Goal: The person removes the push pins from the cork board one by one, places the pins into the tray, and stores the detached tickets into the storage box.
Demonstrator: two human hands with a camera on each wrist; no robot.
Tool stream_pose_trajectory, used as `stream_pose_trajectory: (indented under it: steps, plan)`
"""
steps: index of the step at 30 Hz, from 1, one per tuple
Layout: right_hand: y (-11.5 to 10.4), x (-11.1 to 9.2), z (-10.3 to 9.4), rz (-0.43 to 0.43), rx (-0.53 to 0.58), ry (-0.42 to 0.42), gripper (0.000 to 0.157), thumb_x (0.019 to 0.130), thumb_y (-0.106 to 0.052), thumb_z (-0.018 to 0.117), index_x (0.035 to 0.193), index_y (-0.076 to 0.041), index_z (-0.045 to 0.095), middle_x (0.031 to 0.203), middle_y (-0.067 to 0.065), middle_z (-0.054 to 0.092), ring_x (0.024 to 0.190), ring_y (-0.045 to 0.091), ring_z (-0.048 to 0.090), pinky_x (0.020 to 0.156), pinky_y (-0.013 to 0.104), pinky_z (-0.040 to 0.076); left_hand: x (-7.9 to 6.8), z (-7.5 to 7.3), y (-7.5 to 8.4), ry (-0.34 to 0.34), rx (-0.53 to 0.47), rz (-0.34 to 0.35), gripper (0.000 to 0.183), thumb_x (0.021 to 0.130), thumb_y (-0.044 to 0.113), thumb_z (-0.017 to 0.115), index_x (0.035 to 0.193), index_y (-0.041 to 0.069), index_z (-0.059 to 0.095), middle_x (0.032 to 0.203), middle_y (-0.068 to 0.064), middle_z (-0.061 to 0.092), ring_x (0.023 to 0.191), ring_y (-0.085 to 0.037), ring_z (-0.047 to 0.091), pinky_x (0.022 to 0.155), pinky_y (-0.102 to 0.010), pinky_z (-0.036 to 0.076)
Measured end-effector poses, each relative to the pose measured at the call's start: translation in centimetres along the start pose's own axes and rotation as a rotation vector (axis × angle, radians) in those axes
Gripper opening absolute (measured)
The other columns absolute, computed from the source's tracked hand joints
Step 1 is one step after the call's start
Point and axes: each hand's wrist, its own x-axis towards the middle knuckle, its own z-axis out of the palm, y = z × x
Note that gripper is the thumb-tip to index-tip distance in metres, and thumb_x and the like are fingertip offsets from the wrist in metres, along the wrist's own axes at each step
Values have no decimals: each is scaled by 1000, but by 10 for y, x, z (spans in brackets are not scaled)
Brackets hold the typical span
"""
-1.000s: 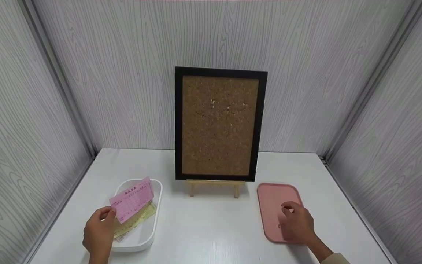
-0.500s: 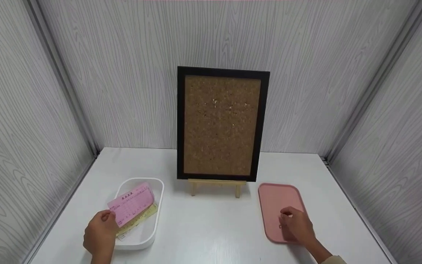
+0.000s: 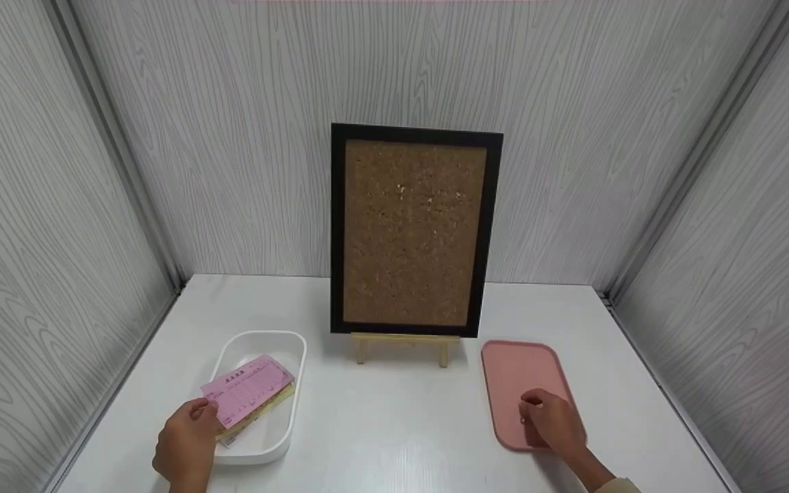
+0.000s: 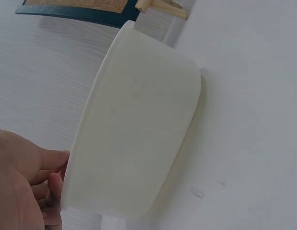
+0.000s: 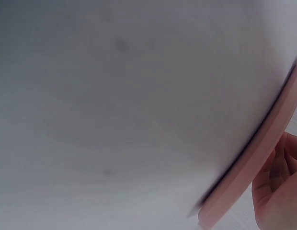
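My left hand [image 3: 185,438] pinches a pink printed paper slip [image 3: 247,390] by its near left corner, over the white tub [image 3: 296,404]. Beneath the pink slip lies a yellow printed slip [image 3: 268,409], with the edge of a white one below it. In the left wrist view the tub's side [image 4: 129,124] fills the middle, and the left fingers sit at its rim. My right hand [image 3: 553,419] is low over the near part of a pink tray [image 3: 521,363], its fingers bent and fingertips close together. I cannot tell whether they pinch something small.
A cork board [image 3: 415,233] in a black frame stands upright on a small wooden easel [image 3: 405,339] at the back middle. White wood-grain panels [image 3: 572,103] close off the back and both sides of the white table [image 3: 381,418].
The pink slip has come down flatter over the yellow slip, with the left hand slightly lower. My right hand has sunk toward the tray, and the small thing seen there before is now hidden.
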Motion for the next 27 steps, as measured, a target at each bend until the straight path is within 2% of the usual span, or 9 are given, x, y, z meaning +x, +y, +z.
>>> stream_pose_trajectory:
  steps: [4, 9, 16, 20, 23, 27]
  plan:
    - [2, 0, 0, -2, 41, 0, 13, 92, -8, 68, 102, -5, 75, 86, 1, 73, 71, 11, 63, 68, 28, 49, -4, -2, 0, 3, 17, 36, 39, 101, 32, 56, 123, 1, 66, 120, -24, 69, 102, -49, 66, 72, -56, 47]
    - [5, -1, -3, 30, 72, -14, 14, 93, -8, 67, 104, -4, 74, 91, 3, 73, 74, 12, 65, 70, 29, 49, -8, -4, -1, -28, 22, 7, 44, 102, 37, 54, 128, 2, 64, 125, -22, 67, 109, -50, 63, 78, -58, 44]
    - [2, -2, -13, 14, -18, 31, 16, 94, -17, 67, 106, -11, 75, 98, 0, 75, 86, 15, 67, 77, 40, 49, -9, -10, -1, -8, 70, -9, 44, 102, 37, 54, 130, 3, 61, 126, -21, 67, 108, -46, 63, 82, -58, 42]
    - [-7, -4, -21, -2, -22, 56, 19, 95, -18, 67, 110, -9, 75, 103, 5, 75, 84, 18, 66, 72, 39, 49, -12, -11, 4, 4, 85, -21, 43, 102, 36, 56, 131, 5, 60, 126, -19, 68, 107, -43, 64, 85, -58, 40]
    - [-18, -8, -26, -10, 11, 63, 22, 99, -20, 64, 115, -9, 73, 106, 6, 74, 83, 17, 64, 69, 34, 48, -18, -9, 11, 35, 74, 35, 39, 101, 33, 59, 129, 6, 62, 123, -17, 70, 104, -42, 66, 79, -55, 42]
    - [-38, -14, -31, -43, 88, 92, 27, 104, -24, 57, 123, -10, 69, 113, 6, 72, 86, 18, 60, 71, 31, 48, -28, 1, 27, 67, 34, 210, 34, 101, 29, 61, 127, 8, 65, 117, -15, 72, 93, -36, 69, 69, -46, 45]
